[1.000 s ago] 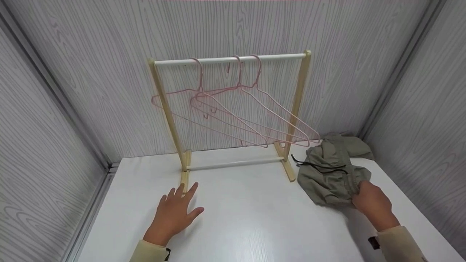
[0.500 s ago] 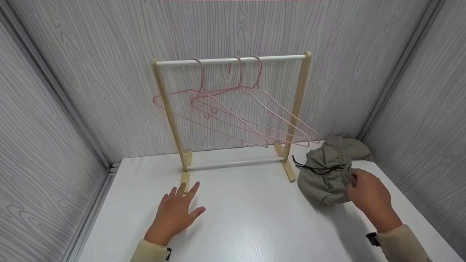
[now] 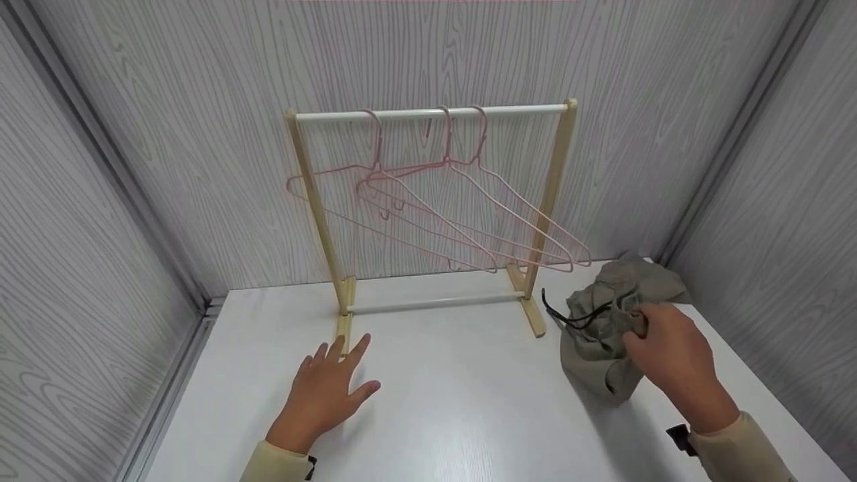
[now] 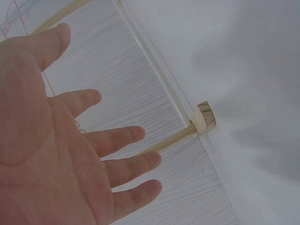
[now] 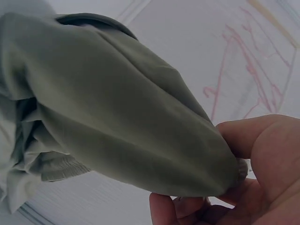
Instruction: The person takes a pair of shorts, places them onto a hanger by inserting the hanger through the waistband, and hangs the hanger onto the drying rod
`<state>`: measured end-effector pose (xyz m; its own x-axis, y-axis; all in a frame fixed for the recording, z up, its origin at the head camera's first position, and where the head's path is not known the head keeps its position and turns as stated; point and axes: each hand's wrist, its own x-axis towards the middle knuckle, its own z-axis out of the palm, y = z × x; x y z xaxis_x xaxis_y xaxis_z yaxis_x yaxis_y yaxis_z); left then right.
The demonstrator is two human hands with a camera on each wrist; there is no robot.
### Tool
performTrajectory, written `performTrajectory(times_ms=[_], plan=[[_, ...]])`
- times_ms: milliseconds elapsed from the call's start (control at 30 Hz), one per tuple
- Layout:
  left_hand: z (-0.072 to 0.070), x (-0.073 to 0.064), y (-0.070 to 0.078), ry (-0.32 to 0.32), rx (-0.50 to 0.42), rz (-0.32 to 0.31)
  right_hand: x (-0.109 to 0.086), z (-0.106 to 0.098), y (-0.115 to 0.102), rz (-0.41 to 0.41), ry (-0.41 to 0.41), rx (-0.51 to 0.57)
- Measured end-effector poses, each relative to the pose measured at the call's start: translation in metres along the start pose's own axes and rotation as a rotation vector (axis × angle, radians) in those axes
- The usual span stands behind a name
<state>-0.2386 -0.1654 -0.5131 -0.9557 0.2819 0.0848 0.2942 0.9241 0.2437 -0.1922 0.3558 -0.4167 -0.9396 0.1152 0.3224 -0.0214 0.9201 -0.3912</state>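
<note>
Olive-grey drawstring pants (image 3: 596,361) lie bunched at the right of the table, a black cord (image 3: 569,318) trailing off their left side. My right hand (image 3: 676,355) pinches the waistband between thumb and fingers and lifts that part. In the right wrist view the cloth (image 5: 122,108) stretches from the fingertips in a broad fold. My left hand (image 3: 325,395) is spread above the table near the rack's left foot and holds nothing. Its palm and straight, parted fingers (image 4: 124,140) show in the left wrist view.
A small wooden clothes rack (image 3: 321,227) with a white top rail (image 3: 535,109) stands at the back of the white table (image 3: 455,402). Three pink wire hangers (image 3: 380,150) hang on it. Grey wood-grain panels (image 3: 201,100) enclose the table at back and sides.
My right hand has drawn the waistband up and to the left, gathering the near part of the pants into hanging folds. The left hand keeps its spread pose.
</note>
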Motion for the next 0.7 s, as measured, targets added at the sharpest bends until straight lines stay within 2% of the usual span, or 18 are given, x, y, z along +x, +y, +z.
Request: performTrajectory(times_ms=[300,567,700], plan=[[-0.002,0.0,0.002,0.005,-0.01,0.022,-0.003,-0.006,-0.03,-0.065,0.006,0.01],[-0.005,-0.001,0.008,-0.004,-0.028,0.024,0.0,-0.002,-0.048,-0.157,-0.016,0.109],[-0.006,0.0,0.01,-0.001,-0.025,0.027,0.001,0.0,-0.057,-0.178,-0.033,0.136]])
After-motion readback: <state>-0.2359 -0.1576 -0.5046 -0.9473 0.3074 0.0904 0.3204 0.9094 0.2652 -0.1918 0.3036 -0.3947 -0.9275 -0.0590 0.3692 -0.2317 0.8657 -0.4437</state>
